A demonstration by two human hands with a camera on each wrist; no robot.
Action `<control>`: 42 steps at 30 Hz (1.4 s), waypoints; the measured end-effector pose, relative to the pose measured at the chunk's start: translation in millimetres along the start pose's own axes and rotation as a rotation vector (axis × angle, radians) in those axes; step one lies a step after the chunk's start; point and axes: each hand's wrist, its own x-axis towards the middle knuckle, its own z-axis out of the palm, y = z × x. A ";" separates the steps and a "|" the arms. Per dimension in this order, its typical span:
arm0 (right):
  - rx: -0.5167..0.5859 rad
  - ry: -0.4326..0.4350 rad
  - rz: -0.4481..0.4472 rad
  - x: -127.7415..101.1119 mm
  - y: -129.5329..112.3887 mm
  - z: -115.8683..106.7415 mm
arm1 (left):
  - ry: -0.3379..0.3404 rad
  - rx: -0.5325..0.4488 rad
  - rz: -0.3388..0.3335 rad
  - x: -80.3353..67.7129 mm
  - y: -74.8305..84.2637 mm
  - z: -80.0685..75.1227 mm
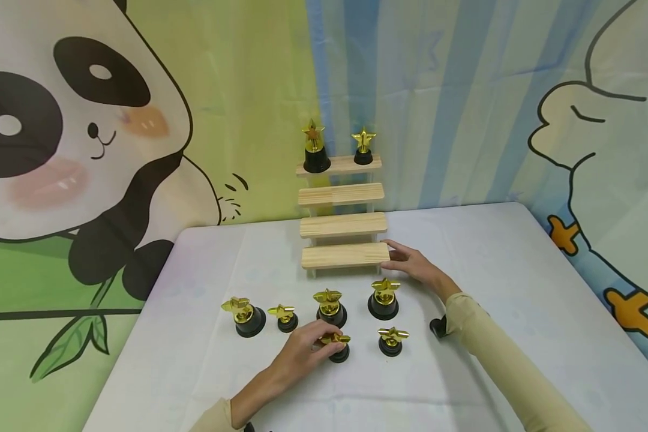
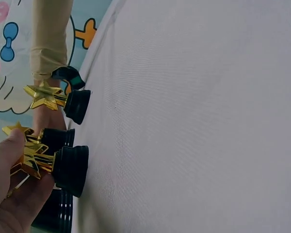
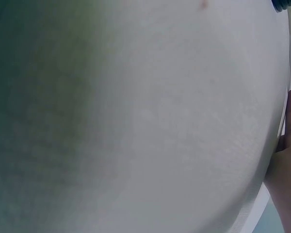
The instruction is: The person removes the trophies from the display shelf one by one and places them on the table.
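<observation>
Head camera looks down over the white-clothed table (image 1: 518, 270); both wrist cameras skim that same cloth close up.

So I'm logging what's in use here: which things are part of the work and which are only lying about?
In use:
left hand gripping a small star trophy
right hand touching the wooden step shelf
five other trophies on the table
two trophies on the top step

Lying about:
panda backdrop

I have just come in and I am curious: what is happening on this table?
A person's left hand grips a small gold star trophy with a black base on the white table. The right hand rests flat against the lowest step of the stepped wooden shelf. Five more trophies stand nearby; two are on the top step.
</observation>
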 end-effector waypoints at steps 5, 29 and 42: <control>-0.004 0.009 0.024 1.9 0.1 -1.1 | 0.010 0.003 -0.013 -1.7 -0.2 2.2; -0.008 0.012 -0.011 2.3 1.3 1.0 | 0.042 0.019 0.022 -6.8 -1.5 9.0; -0.003 0.000 -0.002 2.1 2.1 -0.9 | 0.081 0.128 0.081 7.4 20.1 -27.0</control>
